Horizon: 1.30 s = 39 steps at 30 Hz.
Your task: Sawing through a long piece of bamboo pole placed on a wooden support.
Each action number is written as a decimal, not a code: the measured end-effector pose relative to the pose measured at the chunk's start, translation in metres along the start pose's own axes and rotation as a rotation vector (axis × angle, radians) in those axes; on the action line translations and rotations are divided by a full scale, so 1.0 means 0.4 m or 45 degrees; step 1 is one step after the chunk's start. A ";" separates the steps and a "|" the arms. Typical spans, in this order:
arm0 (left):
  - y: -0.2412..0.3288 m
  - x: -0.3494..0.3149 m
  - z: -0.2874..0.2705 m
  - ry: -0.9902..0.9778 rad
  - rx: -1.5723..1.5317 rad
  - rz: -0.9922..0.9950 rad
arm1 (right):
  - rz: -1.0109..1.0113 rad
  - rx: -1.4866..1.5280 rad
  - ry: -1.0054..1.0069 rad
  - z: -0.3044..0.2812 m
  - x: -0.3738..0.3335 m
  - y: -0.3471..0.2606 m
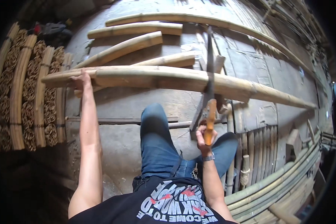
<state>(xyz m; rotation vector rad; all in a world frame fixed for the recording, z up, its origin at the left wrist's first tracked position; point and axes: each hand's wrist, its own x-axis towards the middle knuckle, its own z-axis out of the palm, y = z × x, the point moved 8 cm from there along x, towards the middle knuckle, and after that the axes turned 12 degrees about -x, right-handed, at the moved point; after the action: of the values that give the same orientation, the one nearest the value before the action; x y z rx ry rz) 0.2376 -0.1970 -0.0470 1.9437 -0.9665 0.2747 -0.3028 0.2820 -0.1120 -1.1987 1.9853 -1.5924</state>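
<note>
The long pole (138,77) is smooth bamboo with a soft sheen; the saw blade (210,56) is dark metal, its handle (211,121) wood-like; the jeans (155,149) are denim, the shirt (128,204) matt cloth, the floor (119,140) matt and rough

We find the pole (153,77), tan and jointed, lying left to right through mid-frame; the saw (210,74), orange-handled, dark-bladed, crosses it right of centre.
</note>
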 end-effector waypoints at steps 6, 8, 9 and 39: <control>0.346 -0.277 -0.133 -0.224 -0.576 0.992 | 0.090 0.148 0.022 -0.021 -0.009 0.012; 0.465 -0.436 -0.185 -0.521 -0.795 1.241 | 0.080 0.168 0.060 -0.016 -0.009 0.013; 0.526 -0.533 -0.195 -0.752 -0.742 1.365 | 0.069 0.138 0.043 -0.019 -0.008 0.013; 0.699 -0.928 -0.201 -1.405 -0.445 1.851 | 0.123 0.040 -0.045 -0.005 0.022 -0.029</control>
<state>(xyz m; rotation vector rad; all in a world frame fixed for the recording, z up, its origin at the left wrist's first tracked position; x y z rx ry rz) -0.1970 -0.0155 -0.0234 0.6089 -2.7921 -0.2323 -0.3045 0.2763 -0.0986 -1.0945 1.9578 -1.5397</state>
